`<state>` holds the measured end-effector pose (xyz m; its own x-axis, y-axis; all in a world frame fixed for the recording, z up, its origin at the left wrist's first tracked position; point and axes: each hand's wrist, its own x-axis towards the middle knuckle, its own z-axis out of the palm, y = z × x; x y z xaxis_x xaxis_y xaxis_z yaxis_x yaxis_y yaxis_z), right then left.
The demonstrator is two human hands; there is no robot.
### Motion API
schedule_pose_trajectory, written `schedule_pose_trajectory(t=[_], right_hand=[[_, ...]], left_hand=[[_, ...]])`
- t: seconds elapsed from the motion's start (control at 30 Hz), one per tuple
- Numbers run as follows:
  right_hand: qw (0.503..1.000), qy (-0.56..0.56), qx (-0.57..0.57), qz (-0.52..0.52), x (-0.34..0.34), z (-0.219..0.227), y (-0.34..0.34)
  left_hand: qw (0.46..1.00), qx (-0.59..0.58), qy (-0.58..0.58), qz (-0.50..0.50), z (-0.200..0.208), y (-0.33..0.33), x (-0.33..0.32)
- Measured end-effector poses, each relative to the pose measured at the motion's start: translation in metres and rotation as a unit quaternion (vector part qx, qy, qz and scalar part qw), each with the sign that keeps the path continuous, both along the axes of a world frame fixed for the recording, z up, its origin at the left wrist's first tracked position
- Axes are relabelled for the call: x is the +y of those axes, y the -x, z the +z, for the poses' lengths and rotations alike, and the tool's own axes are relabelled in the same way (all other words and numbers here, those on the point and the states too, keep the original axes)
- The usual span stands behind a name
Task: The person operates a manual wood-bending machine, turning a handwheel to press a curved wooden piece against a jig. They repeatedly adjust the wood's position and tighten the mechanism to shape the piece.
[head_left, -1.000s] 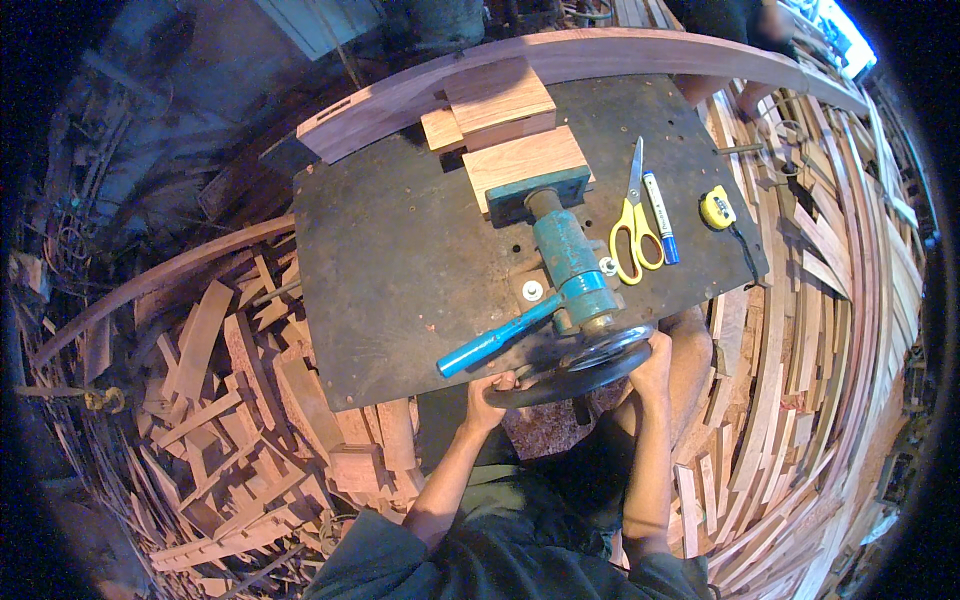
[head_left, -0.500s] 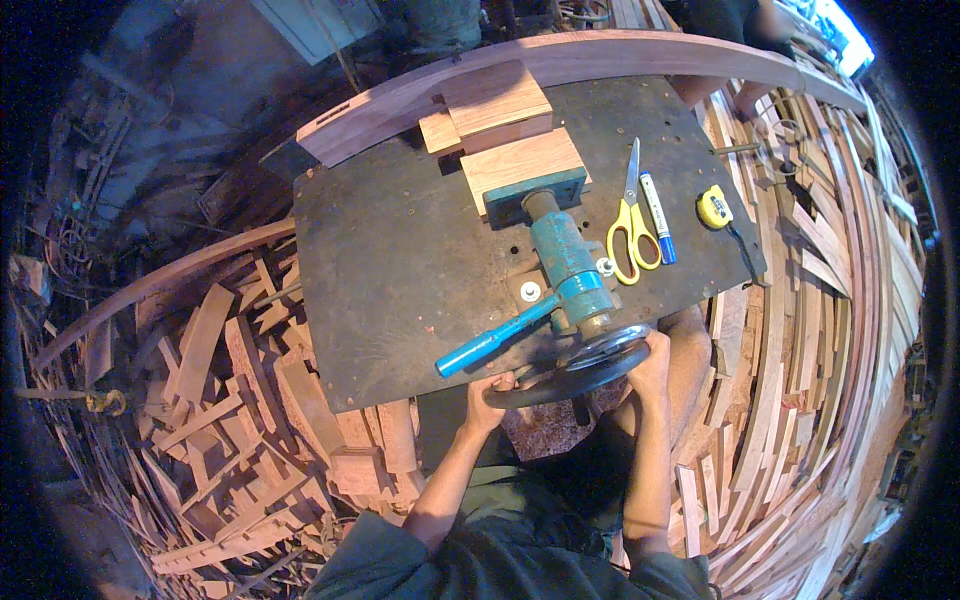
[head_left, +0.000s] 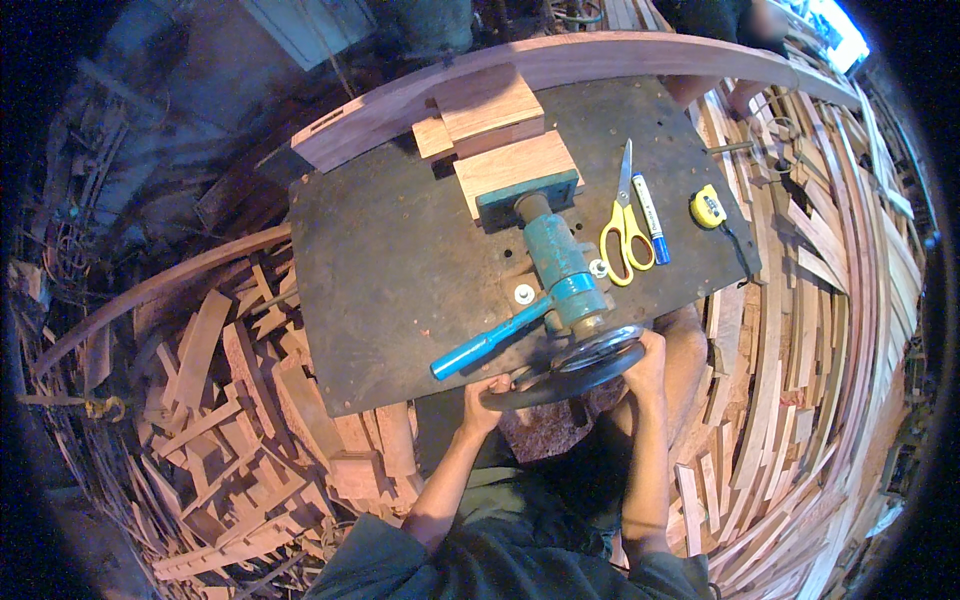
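Both my hands are closed on the rim of a black handwheel [head_left: 575, 378] at the near end of a blue-green vise [head_left: 556, 255]. My left hand [head_left: 484, 397] grips the wheel's left side, and my right hand [head_left: 647, 364] its right side. Beside the vise body, a bright blue lever [head_left: 478, 350] slants out to the left. At the far end, the vise's jaw plate [head_left: 528, 200] meets a light wooden block [head_left: 520, 165]. Behind that block lies another wooden block [head_left: 488, 105], up against a long wooden beam [head_left: 440, 85] standing on edge.
On the dark tabletop [head_left: 380, 270] right of the vise lie yellow-handled scissors [head_left: 625, 235], a marker with a blue cap [head_left: 650, 220] and a yellow tape measure [head_left: 707, 207]. Wood offcuts [head_left: 215, 410] heap at the left; long strips [head_left: 800, 350] cover the right. Another person [head_left: 705, 25] is at the far right.
The whole view has shifted slightly, so the table and tools sit a little further left. Both my hands keep their hold on the handwheel; any turn of it is too small to tell.
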<state>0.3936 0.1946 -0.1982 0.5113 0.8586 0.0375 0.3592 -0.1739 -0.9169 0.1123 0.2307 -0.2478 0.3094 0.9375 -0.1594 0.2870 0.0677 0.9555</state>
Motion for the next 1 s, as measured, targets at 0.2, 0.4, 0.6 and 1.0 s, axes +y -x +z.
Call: schedule_pose_trajectory(t=[0.2,0.4,0.6,1.0], right_hand=[[0.999,-0.011,-0.029,-0.005,0.0,-0.001,-0.001],[1.0,-0.007,-0.017,-0.009,-0.002,-0.015,-0.005],[0.996,-0.038,-0.051,-0.064,0.004,-0.002,0.01],[0.998,0.027,0.062,-0.011,0.0,-0.008,-0.008]], left_hand=[[1.0,-0.017,0.013,0.005,-0.001,-0.001,-0.002],[0.999,-0.013,0.031,0.002,0.0,-0.001,-0.003],[1.0,-0.01,0.02,0.004,-0.009,0.006,-0.001],[0.992,-0.098,0.012,0.078,-0.018,-0.008,-0.004]])
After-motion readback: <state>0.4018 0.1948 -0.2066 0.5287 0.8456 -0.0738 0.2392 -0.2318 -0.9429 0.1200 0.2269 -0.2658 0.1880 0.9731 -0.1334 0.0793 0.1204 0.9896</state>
